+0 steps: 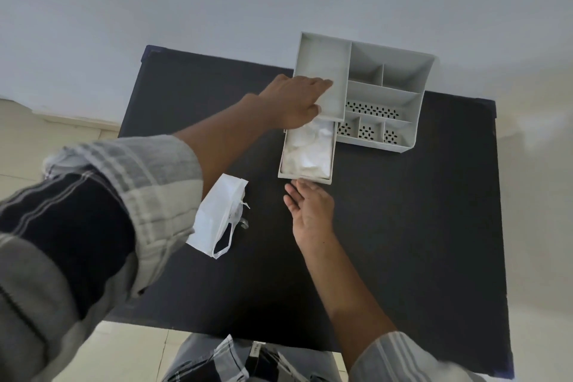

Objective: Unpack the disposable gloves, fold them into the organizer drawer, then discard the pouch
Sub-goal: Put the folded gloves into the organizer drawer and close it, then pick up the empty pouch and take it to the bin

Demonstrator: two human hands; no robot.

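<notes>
A grey plastic organizer (387,93) stands at the far side of the black table (403,226). Its drawer (333,161) is pulled out toward me and holds crumpled white disposable gloves (307,152). My left hand (294,102) rests flat against the organizer's left side, on its near-left corner, fingers spread. My right hand (308,208) is open, fingertips touching the drawer's front edge. The white pouch (217,214) lies flat on the table to the left of my right hand, partly hidden by my left sleeve.
The organizer has several open compartments, some with perforated bottoms (372,110). A pale wall rises behind the table. Tiled floor (37,146) shows to the left and near my legs.
</notes>
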